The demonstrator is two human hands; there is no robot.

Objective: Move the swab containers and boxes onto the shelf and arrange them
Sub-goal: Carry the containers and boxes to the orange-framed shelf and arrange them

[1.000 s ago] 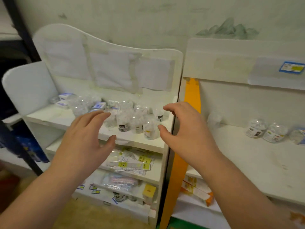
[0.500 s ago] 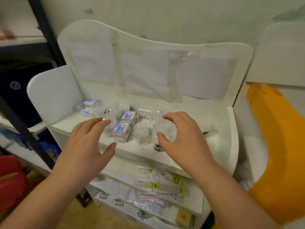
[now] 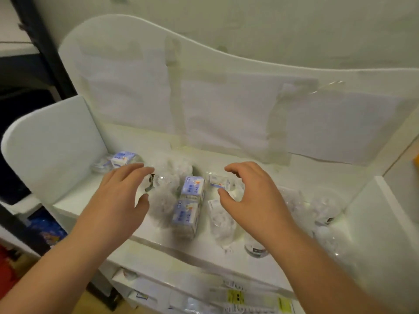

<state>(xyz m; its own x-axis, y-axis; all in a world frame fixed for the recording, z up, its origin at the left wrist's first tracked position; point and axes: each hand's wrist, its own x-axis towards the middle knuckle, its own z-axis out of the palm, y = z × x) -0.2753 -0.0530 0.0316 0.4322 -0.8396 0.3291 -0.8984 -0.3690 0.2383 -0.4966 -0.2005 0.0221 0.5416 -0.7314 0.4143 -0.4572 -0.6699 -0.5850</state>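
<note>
The left hand hovered over the top shelf with its fingers spread and nearly straight, thumb apart from them, holding nothing; its fingertips lay just beside a clear swab container with a dark label, though the blur left it unclear whether they touched it; the right hand hung over the same shelf with fingers loosely curved and thumb apart, likewise empty; just beyond its thumb and forefinger lay a small white box on its side, near but not gripped.

Between the two hands two blue-and-white boxes stood one behind the other, touching, the nearer one close to the shelf's front edge; another blue-and-white box sat further back to the left, near the white side panel; clear round containers holding white swabs were scattered to the right of the right hand, with more under and beside its wrist; a taped white sheet covered the curved back panel; on the lower shelf lay flat packets with yellow labels, too blurred to read.
</note>
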